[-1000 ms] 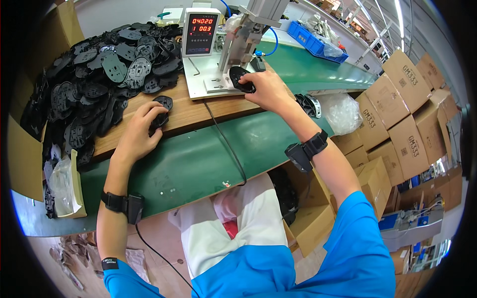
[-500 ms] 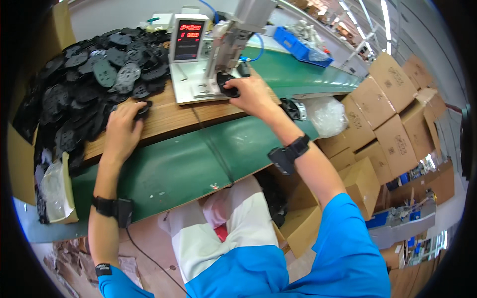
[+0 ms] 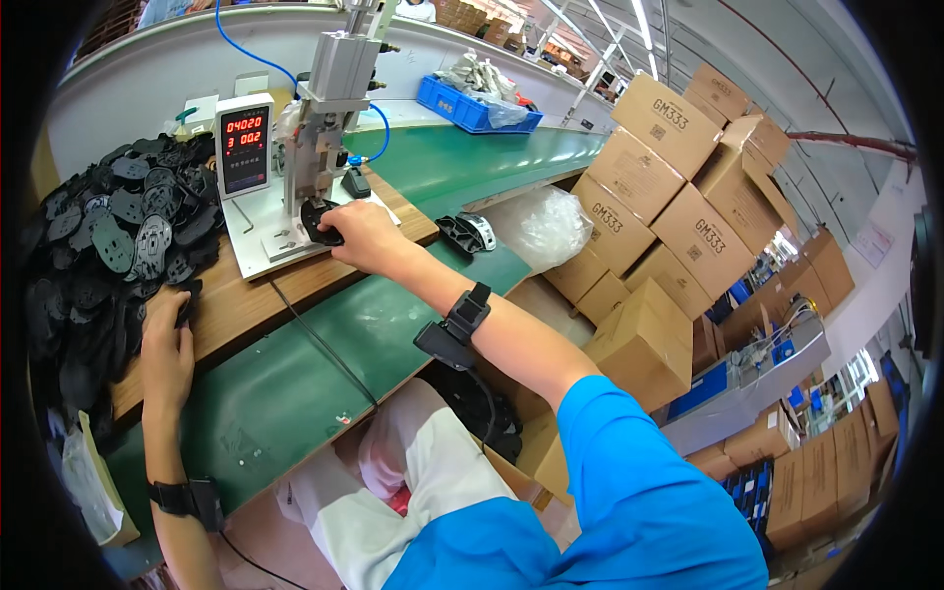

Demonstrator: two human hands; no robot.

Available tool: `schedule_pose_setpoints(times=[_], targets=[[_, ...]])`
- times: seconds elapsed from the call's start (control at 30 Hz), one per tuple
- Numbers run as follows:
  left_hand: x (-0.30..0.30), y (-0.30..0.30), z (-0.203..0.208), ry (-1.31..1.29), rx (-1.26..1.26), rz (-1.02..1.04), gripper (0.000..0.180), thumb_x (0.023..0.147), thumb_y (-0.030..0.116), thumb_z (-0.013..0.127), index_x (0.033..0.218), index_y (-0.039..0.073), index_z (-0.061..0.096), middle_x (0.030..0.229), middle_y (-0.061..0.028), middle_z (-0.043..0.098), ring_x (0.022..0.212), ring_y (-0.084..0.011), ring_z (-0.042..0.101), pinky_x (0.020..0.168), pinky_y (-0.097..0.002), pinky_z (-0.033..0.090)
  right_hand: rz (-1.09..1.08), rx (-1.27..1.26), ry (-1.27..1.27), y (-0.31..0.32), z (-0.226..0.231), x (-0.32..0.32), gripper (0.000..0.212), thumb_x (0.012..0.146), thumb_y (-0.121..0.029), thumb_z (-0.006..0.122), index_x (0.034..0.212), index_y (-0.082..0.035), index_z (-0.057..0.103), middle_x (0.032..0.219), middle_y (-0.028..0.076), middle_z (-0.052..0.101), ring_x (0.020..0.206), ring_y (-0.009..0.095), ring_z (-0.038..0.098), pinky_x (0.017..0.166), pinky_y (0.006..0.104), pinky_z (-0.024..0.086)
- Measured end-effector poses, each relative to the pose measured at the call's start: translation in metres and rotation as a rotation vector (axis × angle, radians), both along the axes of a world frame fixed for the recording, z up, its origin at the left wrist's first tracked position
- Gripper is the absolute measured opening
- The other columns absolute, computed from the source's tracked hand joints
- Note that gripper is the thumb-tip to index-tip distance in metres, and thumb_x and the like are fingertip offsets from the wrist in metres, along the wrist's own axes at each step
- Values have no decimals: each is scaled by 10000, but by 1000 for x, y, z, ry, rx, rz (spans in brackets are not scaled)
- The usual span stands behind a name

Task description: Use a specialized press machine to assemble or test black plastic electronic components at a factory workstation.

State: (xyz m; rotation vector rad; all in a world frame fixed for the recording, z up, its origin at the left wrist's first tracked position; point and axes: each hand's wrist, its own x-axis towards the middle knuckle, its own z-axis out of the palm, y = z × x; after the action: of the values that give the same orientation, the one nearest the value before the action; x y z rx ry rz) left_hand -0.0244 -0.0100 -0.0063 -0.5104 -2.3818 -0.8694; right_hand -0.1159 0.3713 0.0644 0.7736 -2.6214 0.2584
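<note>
A black plastic part [image 3: 317, 220] is at the base of a metal bench press [image 3: 320, 147], beneath its upright head. My right hand [image 3: 364, 236] is closed on that part's near edge, thumb and fingers pinching it. Farther left, my left hand [image 3: 167, 346] rests at the wooden board's edge, fingers curled round another small black part [image 3: 189, 301]; the hand hides some of it. Next to it is a big heap of black and dark grey moulded plastic parts [image 3: 113, 242]. A counter box with a red lit display [image 3: 244, 146] stands on the press's white base plate [image 3: 258, 251].
The wooden board [image 3: 221, 315] lies on a green worktop [image 3: 285, 393], crossed by a dark cable [image 3: 320, 339]. At the back are a blue crate [image 3: 472, 108] and a clear plastic bag [image 3: 541, 226]. A black and silver part [image 3: 467, 234] lies nearby. Stacked cartons [image 3: 639, 197] stand right.
My head has turned right, so the bench and press now appear farther left and more cartons show. Both hands keep their grip on the black parts, at nearly the same places.
</note>
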Motion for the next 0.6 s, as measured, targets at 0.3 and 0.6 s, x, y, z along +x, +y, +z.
schedule_pose_setpoints(times=[0.3,0.6], targets=[[7,2,6,-18,-14,-16,463,918,-91,584,1371,-8,633,1357,-228,678,1315,-420,603,1145,-459,443,-3,-10,-1,-3,1,0,336,725,-120,782,1059,-89,799,962,167,780,955,373,746,860,479,594],[6,4,8,5,16,-21,442,949,-66,587,1384,0,636,1362,-228,684,1298,-418,616,1136,-457,452,22,-10,19,0,-2,-2,335,723,-122,798,1056,-88,790,981,157,779,978,365,743,880,477,596]])
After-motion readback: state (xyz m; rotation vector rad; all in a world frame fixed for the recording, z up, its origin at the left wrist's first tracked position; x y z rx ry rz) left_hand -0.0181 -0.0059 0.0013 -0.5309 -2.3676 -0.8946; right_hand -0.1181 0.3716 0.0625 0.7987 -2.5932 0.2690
